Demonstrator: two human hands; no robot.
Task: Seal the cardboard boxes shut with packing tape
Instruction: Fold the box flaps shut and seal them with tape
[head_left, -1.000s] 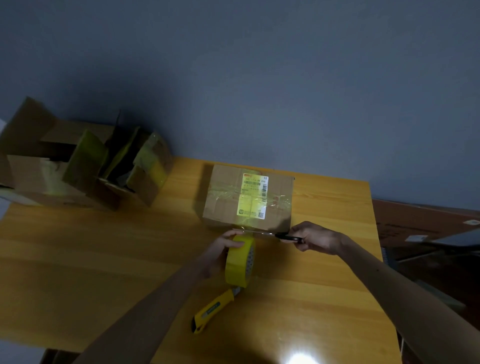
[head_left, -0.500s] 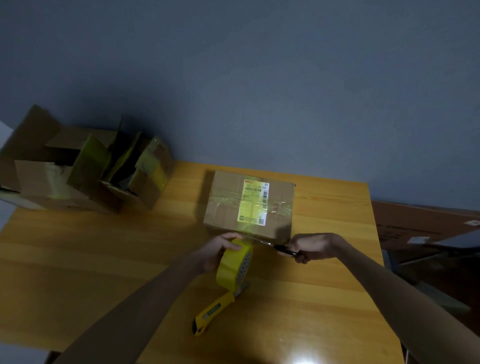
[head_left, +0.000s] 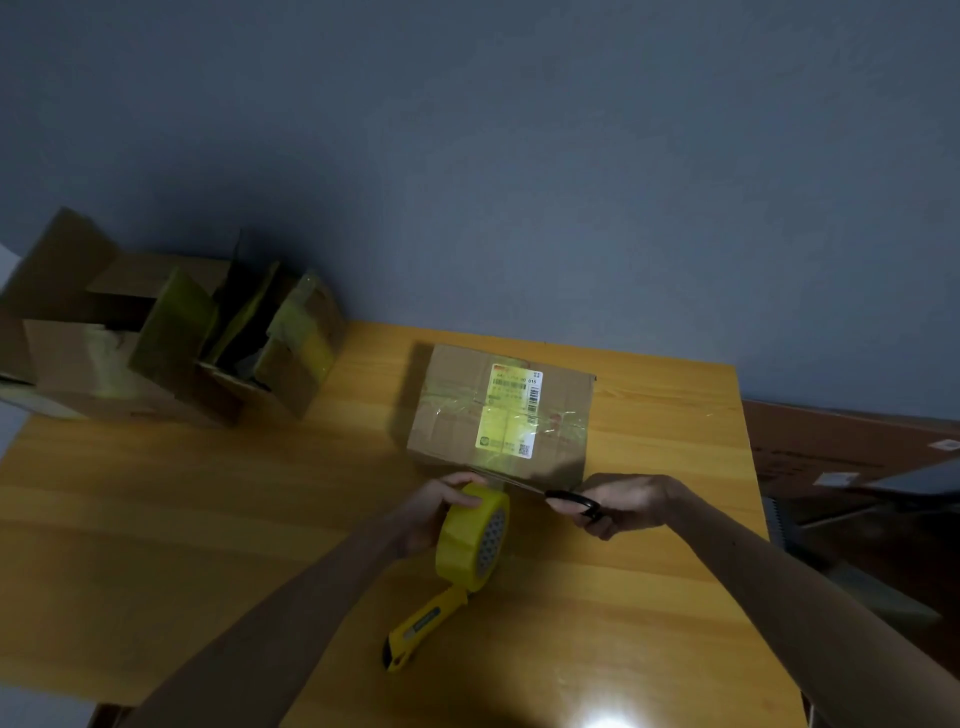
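A closed cardboard box (head_left: 452, 415) sits on the wooden table (head_left: 208, 493), with a yellow-lit shipping label (head_left: 511, 410) on its top and clear tape across its lid. Just in front of the box, the left hand (head_left: 428, 514) grips a yellow tape roll (head_left: 470, 535) held on edge, its fingers (head_left: 460, 480) curled over the roll's rim. A short strip of tape (head_left: 519, 482) runs from the roll toward the box's near edge. At the box's near right corner, the right hand (head_left: 628, 501) holds black-handled scissors (head_left: 574, 503), fingers curled round the handles, with the blades pointing at the strip; whether the blades are parted I cannot tell. A yellow utility knife (head_left: 423, 626) lies on the table in front of the box, beneath the roll. Well to the box's left stand open cardboard boxes (head_left: 156, 338) with raised flaps.
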